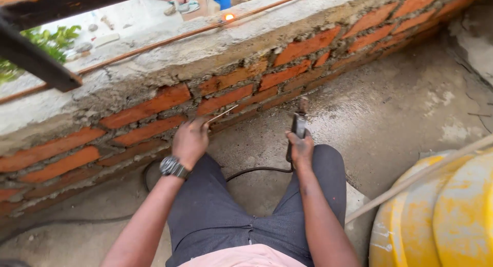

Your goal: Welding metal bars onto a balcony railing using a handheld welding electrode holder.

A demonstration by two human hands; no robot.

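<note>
Fingers of the left hand (190, 141) pinch a thin welding rod (222, 114) slanting up and right toward the electrode holder (298, 124), gripped upright in the closed right hand (301, 149) just beside it, rod tip short of its jaws.

**Outdoor building site at a low brick wall**

A rough, unplastered brick wall (215, 92) with ragged mortar joints and a cement cap runs across a bare concrete floor (390, 113). A rusty steel rod (154, 45) lies along the cap, with a glowing orange spot (228, 16) on it. Yellow plastic drums (441, 210) stand at right; green foliage (51, 41) shows beyond the wall.
</note>
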